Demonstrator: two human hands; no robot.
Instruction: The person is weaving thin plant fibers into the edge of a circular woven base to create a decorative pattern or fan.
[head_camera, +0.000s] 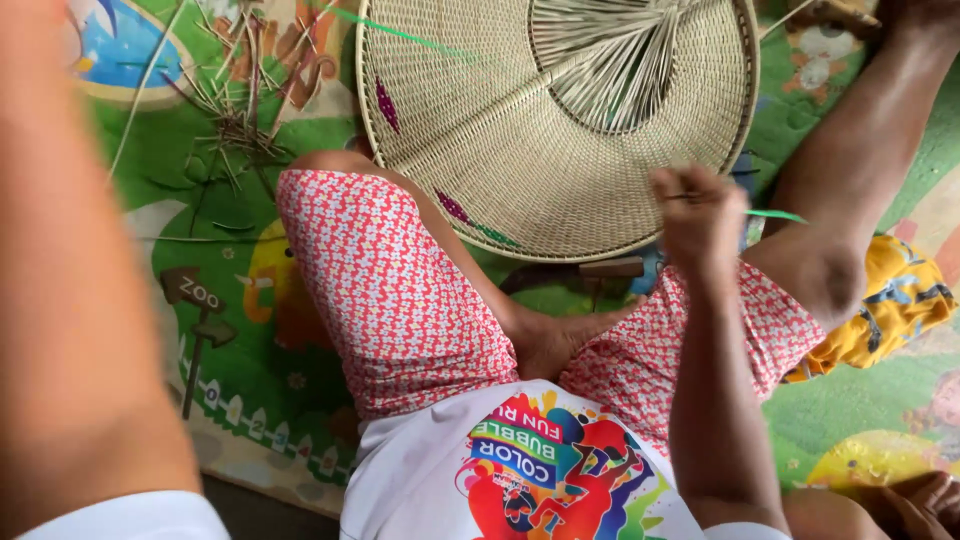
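A round woven straw tray (520, 170), unfinished, lies on the mat in front of my crossed legs, with loose straw spokes (620, 60) fanning out at its top. My right hand (700, 215) hovers over the tray's lower right rim, its fingers pinched on a thin green strip (775, 214) that sticks out to the right. Another green strip (400, 30) crosses the tray's upper left. My left arm (70, 280) rises blurred along the left edge, and its hand is out of the picture.
A colourful play mat (240, 330) covers the floor. Loose straw scraps (235, 115) lie at the upper left. A dark tool with a wooden handle (590, 270) rests below the tray. A yellow patterned cloth (890, 300) sits at the right.
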